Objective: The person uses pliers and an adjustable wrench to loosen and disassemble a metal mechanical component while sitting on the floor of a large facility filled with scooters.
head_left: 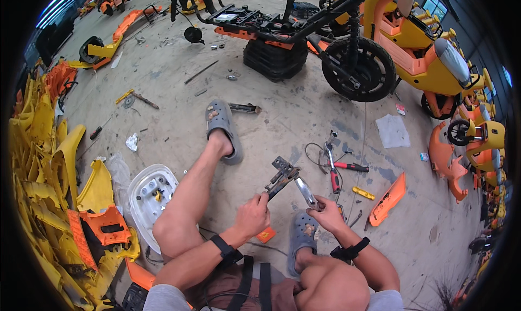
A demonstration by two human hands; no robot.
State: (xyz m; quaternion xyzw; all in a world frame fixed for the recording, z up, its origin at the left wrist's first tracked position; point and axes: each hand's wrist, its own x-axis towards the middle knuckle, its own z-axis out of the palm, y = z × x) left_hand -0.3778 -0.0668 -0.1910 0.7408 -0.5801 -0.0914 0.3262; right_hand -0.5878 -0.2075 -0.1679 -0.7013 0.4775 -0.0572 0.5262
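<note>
Between my knees, my left hand (253,216) is closed round the lower end of a dark, dirty metal bracket (283,176), which has a flat plate with holes at its top. My right hand (327,214) grips the near end of a shiny silver metal bar (305,192). The bar's far end meets the bracket; I cannot tell whether the two are fastened together. Just beyond my right hand, a ratchet wrench (332,170) with a red and black handle lies on the floor. Another red-and-black-handled tool (351,166) crosses beside it.
A white tray (137,202) with small parts sits left of my leg. Yellow and orange panels (40,175) pile up at the far left. An orange panel (388,199) and a yellow piece (363,192) lie right. Ahead stands a stripped scooter frame (287,31).
</note>
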